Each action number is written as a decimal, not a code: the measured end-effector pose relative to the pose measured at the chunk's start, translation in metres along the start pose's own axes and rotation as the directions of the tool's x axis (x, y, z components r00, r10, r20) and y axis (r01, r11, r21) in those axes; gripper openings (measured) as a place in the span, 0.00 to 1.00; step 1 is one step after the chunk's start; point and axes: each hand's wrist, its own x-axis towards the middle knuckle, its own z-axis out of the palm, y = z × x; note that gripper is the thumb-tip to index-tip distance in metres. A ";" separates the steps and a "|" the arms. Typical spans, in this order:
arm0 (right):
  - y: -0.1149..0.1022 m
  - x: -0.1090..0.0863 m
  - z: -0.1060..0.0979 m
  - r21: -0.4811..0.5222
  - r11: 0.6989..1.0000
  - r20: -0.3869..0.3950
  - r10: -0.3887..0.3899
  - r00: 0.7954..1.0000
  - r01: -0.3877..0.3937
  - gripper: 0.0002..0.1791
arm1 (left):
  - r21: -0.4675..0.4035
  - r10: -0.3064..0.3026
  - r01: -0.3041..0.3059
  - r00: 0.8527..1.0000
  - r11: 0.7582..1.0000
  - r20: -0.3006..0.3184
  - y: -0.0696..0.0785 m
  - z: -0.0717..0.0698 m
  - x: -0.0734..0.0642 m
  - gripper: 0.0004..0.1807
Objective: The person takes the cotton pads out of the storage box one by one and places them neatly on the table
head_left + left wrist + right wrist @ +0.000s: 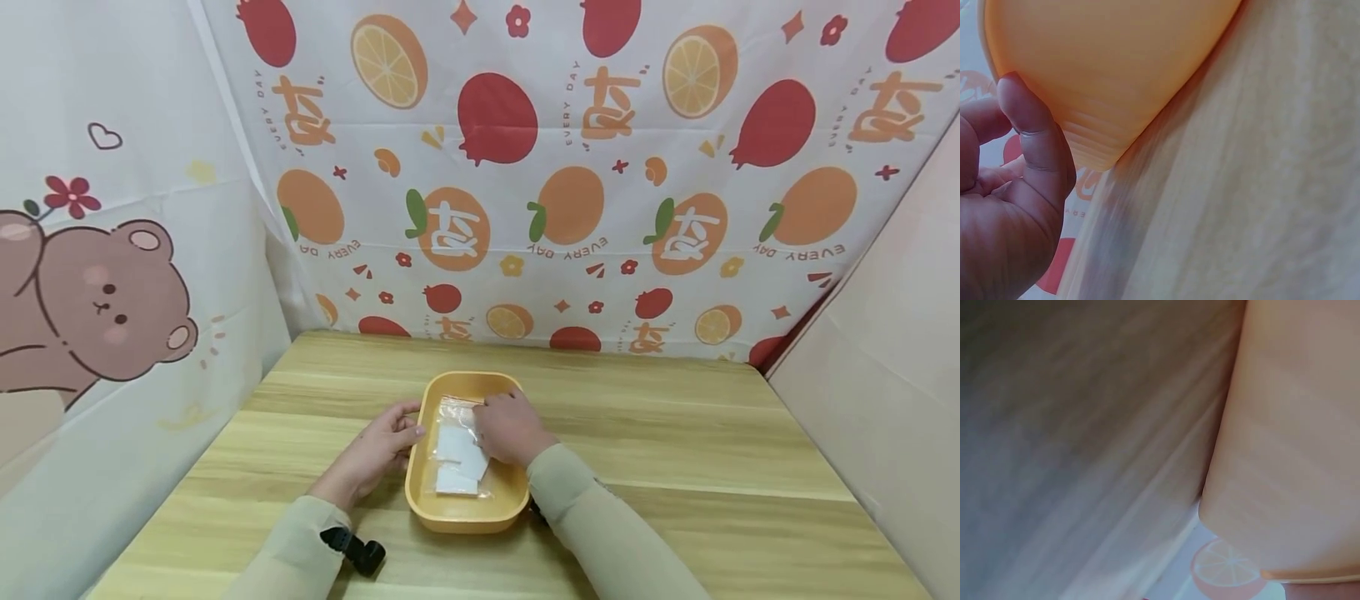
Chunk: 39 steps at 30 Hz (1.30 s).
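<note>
Currently, in the head view, a clear bag with white contents is lying inside a yellow tray, low in the centre. The left hand is touching the tray's left rim with loosely bent fingers; the right hand is curling over the bag's upper right, whether pinching it I cannot tell. In the left wrist view, the thumb is touching the tray, upper left. In the right wrist view, the tray's wall is filling the right side.

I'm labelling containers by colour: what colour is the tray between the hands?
Yellow-orange, plain; the tray shows best in the head view.
</note>
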 end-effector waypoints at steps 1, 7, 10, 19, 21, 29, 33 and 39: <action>0.000 0.000 -0.001 0.007 1.000 0.006 -0.004 1.000 0.004 0.10 | 0.001 -0.002 0.002 1.000 1.000 -0.001 0.000 0.000 0.000 0.30; -0.002 -0.005 -0.008 0.129 0.992 -0.014 -0.004 1.000 0.005 0.07 | 0.000 -0.003 0.003 1.000 1.000 0.004 -0.002 -0.001 -0.001 0.29; -0.002 -0.006 -0.010 0.216 0.976 -0.060 0.002 0.998 0.012 0.10 | 0.002 0.002 -0.002 1.000 1.000 0.000 -0.001 -0.001 -0.001 0.29; 0.003 -0.010 -0.008 0.394 0.916 -0.176 -0.010 0.984 0.080 0.06 | -0.006 -0.004 0.004 1.000 1.000 -0.003 0.000 0.001 -0.002 0.29; 0.005 -0.012 -0.009 0.454 0.887 -0.179 0.000 0.984 0.082 0.05 | -0.007 -0.001 0.001 1.000 1.000 0.002 -0.001 0.002 -0.002 0.29; 0.009 -0.026 -0.021 0.799 0.599 -0.213 0.201 0.956 0.052 0.03 | -0.012 0.016 -0.016 1.000 1.000 0.007 0.000 0.003 -0.004 0.31; 0.015 -0.037 -0.033 0.926 0.367 -0.209 0.300 0.931 0.090 0.06 | -0.004 0.014 -0.014 1.000 1.000 0.008 0.001 0.002 -0.004 0.31; 0.033 -0.058 -0.049 0.977 0.171 -0.184 0.371 0.910 0.128 0.11 | -0.003 -0.002 0.002 1.000 1.000 -0.004 0.001 0.002 -0.003 0.29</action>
